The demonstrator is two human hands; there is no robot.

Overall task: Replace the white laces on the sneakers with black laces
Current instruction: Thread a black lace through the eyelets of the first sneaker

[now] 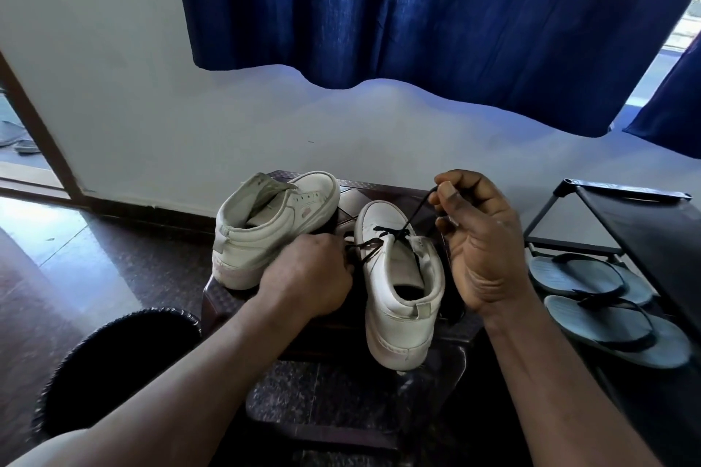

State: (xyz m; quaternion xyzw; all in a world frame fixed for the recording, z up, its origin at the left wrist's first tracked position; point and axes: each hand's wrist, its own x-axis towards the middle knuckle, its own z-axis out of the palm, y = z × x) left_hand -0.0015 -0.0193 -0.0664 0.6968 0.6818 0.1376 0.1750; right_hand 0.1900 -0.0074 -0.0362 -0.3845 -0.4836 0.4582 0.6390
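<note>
Lacing in progress: black lace point(390, 233) runs through the lowest eyelets of the near sneaker point(398, 299) at the worktop's point(352, 197) right edge. Right hand point(481, 239) pinches one end, raised; left hand point(311, 277) grips the other. Next likely: even the ends, cross upward. Other sneaker point(273, 224) is laceless.

Bare forearms, left hand point(309, 277), right hand point(481, 239)

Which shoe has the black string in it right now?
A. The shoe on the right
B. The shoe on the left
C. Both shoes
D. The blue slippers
A: the black lace crosses the front of the right sneaker. The right hand pinches one end and the left hand holds the other. The left sneaker shows only bare eyelets.
</note>
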